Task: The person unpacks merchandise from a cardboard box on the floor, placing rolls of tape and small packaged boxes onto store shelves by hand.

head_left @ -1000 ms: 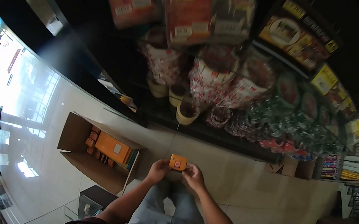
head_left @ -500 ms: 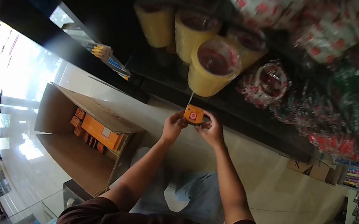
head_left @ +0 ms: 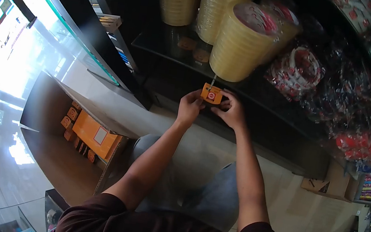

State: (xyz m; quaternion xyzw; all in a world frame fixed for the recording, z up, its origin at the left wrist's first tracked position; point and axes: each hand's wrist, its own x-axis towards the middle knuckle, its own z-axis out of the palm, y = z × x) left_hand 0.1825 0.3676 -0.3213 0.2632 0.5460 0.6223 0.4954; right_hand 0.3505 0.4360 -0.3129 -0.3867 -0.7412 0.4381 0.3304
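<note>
In front of the shelf edge, both hands hold a small, orange, block-shaped item (head_left: 212,94) with a round red-and-white mark on its face. My left hand (head_left: 190,109) pinches its left side, fingers closed. At the right side, the thumb and fingers of my right hand (head_left: 232,112) close on it. A narrow, pale, metal-looking piece (head_left: 213,80) rises from near its upper left corner towards the shelf; how it joins the item is unclear. Just above stands a wrapped stack of clear yellowish tape rolls (head_left: 241,48).
The dark shelf (head_left: 169,42) carries more tape stacks (head_left: 177,1) and plastic-wrapped rolls (head_left: 299,68). An open cardboard box (head_left: 42,157) on the left holds an orange carton (head_left: 91,131) and several small orange items. Another cardboard box (head_left: 327,183) sits at the right.
The view has shifted, showing more of the tape stacks' sides. Both hands and the orange item now appear higher and slightly farther right, still close to the shelf edge. The grip stays similar.
</note>
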